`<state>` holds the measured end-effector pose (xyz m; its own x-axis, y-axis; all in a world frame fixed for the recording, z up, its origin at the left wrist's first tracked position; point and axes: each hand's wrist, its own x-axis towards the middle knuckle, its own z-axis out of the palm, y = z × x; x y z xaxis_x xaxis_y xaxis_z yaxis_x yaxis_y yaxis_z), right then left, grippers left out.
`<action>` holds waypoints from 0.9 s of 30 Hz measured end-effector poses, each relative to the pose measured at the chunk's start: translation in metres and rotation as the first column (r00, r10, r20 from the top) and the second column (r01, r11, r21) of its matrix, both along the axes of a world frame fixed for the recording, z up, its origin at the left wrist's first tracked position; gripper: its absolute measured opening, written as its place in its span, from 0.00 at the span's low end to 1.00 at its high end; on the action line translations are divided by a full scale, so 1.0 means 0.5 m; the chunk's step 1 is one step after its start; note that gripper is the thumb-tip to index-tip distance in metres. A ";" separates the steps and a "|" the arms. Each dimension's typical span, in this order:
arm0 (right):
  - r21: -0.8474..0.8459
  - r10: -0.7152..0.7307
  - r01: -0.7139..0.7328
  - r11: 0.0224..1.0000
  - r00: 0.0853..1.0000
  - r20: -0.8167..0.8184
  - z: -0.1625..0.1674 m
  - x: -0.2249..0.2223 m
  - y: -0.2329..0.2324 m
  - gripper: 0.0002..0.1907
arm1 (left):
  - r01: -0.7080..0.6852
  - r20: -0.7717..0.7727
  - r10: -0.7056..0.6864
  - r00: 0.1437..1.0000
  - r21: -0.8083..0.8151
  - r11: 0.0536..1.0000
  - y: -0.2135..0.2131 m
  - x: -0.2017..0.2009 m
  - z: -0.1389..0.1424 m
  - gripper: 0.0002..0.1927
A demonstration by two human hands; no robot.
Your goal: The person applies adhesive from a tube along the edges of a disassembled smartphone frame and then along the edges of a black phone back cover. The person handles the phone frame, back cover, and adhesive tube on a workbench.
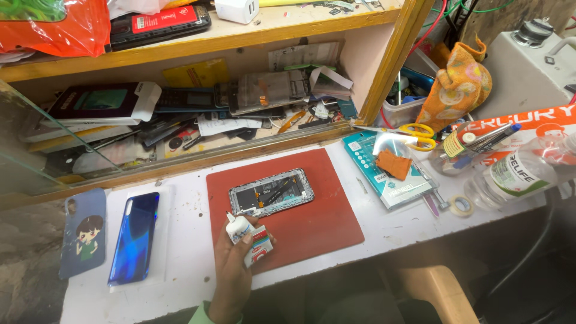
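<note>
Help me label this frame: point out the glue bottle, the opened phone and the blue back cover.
glue bottle point(241, 228), head view, white body.
opened phone point(271, 192), head view, exposed middle.
blue back cover point(135, 237), head view, glossy centre.

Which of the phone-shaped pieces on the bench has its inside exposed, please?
The opened phone on the red mat, showing its internal parts. The blue back cover and the cartoon case lie left, off the mat.

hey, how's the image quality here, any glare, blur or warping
Head view: sharp in the middle, around the opened phone and the hand holding the glue tube; glare on the blue back cover; shelf edges bow from wide-angle distortion; lower right corner is dark.
</note>
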<state>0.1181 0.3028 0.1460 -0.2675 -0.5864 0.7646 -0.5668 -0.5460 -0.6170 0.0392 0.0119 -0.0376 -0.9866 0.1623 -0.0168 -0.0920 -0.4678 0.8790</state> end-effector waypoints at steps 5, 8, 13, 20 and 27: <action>-0.004 -0.291 0.291 0.957 0.955 -0.061 0.047 0.029 -0.034 0.17 | -0.014 -0.007 0.014 1.000 -0.031 0.999 0.004 0.001 0.004 0.17; 0.135 -0.902 0.930 0.341 0.365 -0.230 0.049 -0.024 0.025 0.17 | 0.001 -0.019 -0.001 1.000 -0.026 1.000 0.004 0.003 0.006 0.16; 0.292 -0.611 0.742 -0.603 -0.194 -0.767 -0.005 -0.268 0.292 0.27 | 0.019 -0.051 -0.027 0.998 -0.146 0.989 0.000 0.008 0.010 0.16; 0.454 -0.444 0.389 -0.802 0.122 -0.888 -0.033 -0.419 0.364 0.28 | 0.050 -0.043 -0.057 0.997 -0.147 0.988 -0.010 0.005 0.000 0.18; 0.396 -0.449 0.462 -0.794 -0.006 -0.893 0.023 -0.394 0.361 0.23 | 0.054 -0.040 -0.061 0.997 -0.160 0.986 -0.014 0.005 0.007 0.19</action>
<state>-0.0789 0.4832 0.1575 -0.9473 0.2722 0.1692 0.2988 0.9409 0.1593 0.0419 0.0047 -0.0341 -0.9760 0.2180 -0.0032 -0.0739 -0.3171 0.9455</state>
